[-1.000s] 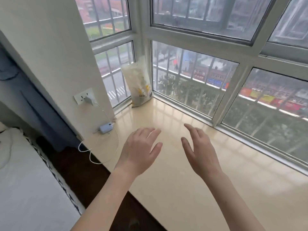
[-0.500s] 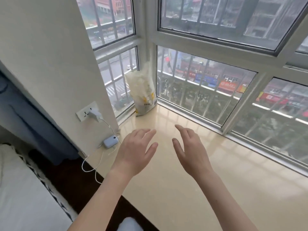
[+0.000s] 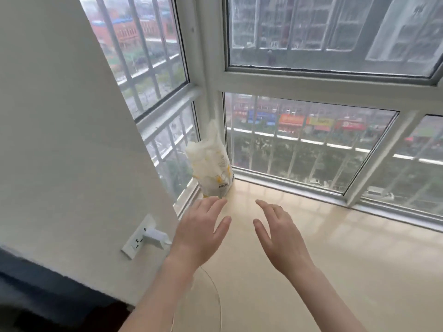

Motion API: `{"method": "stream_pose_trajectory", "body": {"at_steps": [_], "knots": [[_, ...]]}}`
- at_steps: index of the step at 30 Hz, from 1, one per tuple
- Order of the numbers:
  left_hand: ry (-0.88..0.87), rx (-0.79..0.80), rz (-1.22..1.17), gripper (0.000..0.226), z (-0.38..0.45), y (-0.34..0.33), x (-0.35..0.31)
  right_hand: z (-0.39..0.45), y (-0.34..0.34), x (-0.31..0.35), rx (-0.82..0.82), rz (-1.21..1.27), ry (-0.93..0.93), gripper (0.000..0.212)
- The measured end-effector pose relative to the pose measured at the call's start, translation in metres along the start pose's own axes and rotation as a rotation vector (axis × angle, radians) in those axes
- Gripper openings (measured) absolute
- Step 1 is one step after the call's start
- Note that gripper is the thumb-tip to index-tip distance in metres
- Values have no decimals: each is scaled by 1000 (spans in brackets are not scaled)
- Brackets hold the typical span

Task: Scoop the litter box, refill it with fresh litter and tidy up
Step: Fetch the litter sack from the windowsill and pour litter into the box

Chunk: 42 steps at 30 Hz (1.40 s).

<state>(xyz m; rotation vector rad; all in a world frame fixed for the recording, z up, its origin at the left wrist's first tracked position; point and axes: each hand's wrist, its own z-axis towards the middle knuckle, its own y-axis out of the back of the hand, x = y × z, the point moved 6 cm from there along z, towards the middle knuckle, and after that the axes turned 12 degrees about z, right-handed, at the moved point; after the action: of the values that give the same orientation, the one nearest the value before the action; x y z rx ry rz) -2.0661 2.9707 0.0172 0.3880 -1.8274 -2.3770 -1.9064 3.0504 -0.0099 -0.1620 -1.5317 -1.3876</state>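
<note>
Hands (image 3: 242, 233) spread, empty, near bag (image 3: 212, 167) on sill (image 3: 335, 259).

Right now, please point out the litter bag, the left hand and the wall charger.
litter bag (image 3: 214, 171): head view, front face.
left hand (image 3: 200, 232): head view, back of hand.
wall charger (image 3: 155, 237): head view, white body.
</note>
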Motion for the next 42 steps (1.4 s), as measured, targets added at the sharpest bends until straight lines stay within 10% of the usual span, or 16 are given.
{"method": "stream_pose_trajectory", "body": {"at_steps": [12, 26, 37, 42], "knots": [[30, 28, -64, 49, 154, -15, 96, 166, -48, 38, 16, -49, 76, 51], [318, 200, 16, 85, 321, -130, 182, 421, -140, -15, 526, -642, 287, 111], [265, 455, 332, 35, 355, -193, 202, 481, -226, -47, 948, -1009, 595, 91], [254, 513, 417, 21, 353, -201, 198, 477, -232, -61, 899, -1049, 519, 34]]}}
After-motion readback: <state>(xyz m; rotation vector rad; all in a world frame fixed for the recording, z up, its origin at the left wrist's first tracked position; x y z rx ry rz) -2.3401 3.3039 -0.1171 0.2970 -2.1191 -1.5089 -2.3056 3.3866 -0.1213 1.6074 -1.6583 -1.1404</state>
